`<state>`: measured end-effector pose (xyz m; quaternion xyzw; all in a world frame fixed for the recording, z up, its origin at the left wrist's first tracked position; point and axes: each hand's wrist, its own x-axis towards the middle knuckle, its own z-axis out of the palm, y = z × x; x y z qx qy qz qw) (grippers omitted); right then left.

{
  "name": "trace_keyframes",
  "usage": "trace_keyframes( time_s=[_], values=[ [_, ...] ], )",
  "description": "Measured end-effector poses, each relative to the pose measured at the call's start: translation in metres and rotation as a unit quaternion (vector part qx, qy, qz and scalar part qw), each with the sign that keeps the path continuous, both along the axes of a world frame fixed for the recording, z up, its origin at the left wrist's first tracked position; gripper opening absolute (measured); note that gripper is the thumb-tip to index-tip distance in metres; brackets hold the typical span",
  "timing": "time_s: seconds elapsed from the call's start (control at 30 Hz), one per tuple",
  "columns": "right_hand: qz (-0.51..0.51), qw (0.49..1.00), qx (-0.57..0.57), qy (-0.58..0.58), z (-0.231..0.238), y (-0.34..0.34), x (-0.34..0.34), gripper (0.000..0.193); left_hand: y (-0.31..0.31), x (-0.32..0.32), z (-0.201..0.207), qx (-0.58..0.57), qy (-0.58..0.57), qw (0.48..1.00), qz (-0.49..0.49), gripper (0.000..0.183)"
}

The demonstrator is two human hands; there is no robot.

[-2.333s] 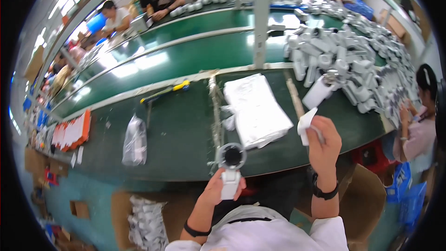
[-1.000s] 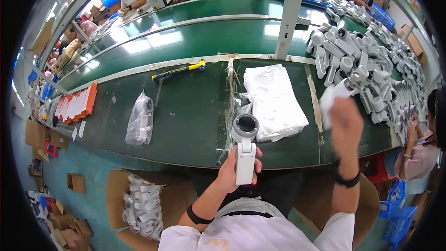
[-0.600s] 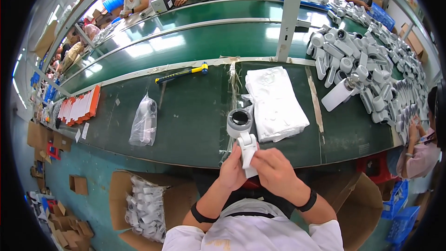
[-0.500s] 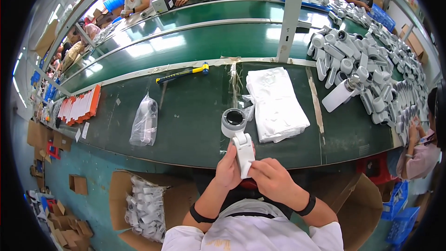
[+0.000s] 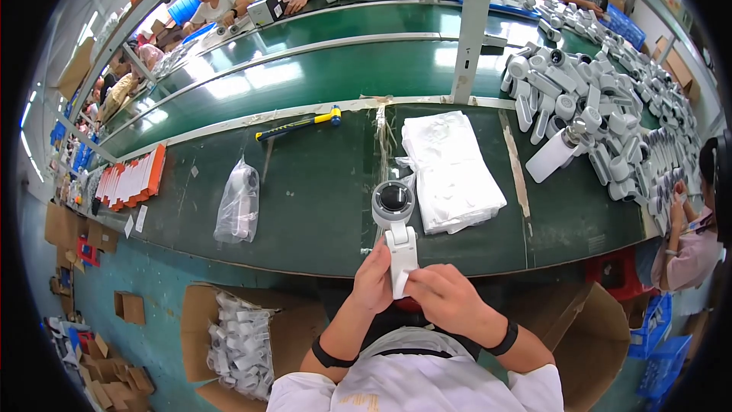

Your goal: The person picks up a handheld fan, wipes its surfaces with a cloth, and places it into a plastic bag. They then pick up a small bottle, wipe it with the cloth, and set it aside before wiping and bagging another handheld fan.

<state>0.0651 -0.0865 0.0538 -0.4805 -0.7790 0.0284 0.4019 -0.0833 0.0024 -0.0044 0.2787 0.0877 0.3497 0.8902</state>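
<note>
Fingers of my left hand [image 5: 374, 284] and my right hand [image 5: 444, 299] pinch the white stem of a handheld device [image 5: 396, 229] from both sides, over the near edge of the green workbench [image 5: 320, 183]. Its round grey head with the dark lens points away from me, just beside a stack of white plastic bags [image 5: 451, 168]. Left of me on the floor stands an open cardboard box [image 5: 200, 313] filled with bagged white parts [image 5: 242, 343]. One clear bag [image 5: 238, 204] with a white piece inside lies on the bench. To my right, loose white devices [image 5: 602, 122] crowd the bench, and a blue crate [image 5: 646, 366] sits below.
</note>
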Motion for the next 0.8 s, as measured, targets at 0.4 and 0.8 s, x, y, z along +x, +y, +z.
trace_keyframes(
  time_s=[0.4, 0.8],
  values=[
    [-0.103, 0.983, 0.056, 0.141, 0.02, 0.018, 0.021, 0.025, -0.01, 0.007, 0.005, 0.056, 0.057, 0.997, 0.007, 0.05],
    [-0.016, 0.997, -0.035, 0.061, 0.016, -0.003, 0.012, 0.039, -0.001, -0.005, 0.002, 0.061, 0.057, 0.996, 0.043, 0.048]
  ],
)
